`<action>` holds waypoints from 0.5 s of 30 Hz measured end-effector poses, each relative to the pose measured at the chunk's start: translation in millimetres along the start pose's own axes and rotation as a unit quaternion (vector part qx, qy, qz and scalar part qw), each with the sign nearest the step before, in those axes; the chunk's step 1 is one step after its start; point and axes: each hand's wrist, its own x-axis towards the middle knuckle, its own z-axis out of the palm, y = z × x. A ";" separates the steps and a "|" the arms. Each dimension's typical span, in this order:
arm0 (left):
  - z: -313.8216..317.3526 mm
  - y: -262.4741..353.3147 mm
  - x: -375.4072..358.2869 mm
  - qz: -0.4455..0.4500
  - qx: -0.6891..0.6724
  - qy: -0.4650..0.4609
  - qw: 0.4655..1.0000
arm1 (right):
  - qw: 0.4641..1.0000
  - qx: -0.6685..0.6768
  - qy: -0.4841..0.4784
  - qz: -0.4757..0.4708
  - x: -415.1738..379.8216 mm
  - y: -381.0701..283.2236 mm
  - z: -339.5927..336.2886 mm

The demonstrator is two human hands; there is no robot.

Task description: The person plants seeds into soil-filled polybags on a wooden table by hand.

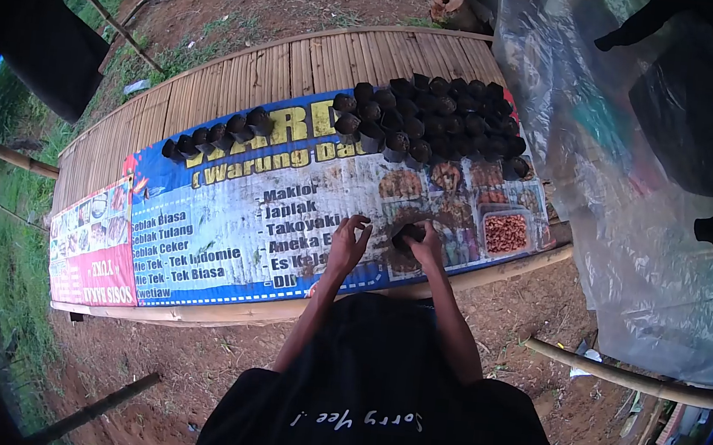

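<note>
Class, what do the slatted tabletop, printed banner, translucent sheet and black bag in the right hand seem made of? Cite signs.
Tabletop: apparently matte bamboo; narrow tan strips side by side.
Banner: probably vinyl, fairly smooth; crisp print lies flat.
Translucent sheet: glossy plastic; see-through, creases catching light.
Black bag in the right hand: perhaps dull plastic from its even black, too small to confirm.

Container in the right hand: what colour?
The container in the right hand is black, seen in the head view.

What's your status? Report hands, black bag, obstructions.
Left hand open, nothing visible in it. Right hand gripping black bag over banner. More black bags beyond; no obstruction seen between hands.
</note>
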 end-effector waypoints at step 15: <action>-1.4 3.6 0.2 0.017 0.020 -0.004 1.000 | 1.000 -0.006 -0.012 0.001 6.0 6.9 6.1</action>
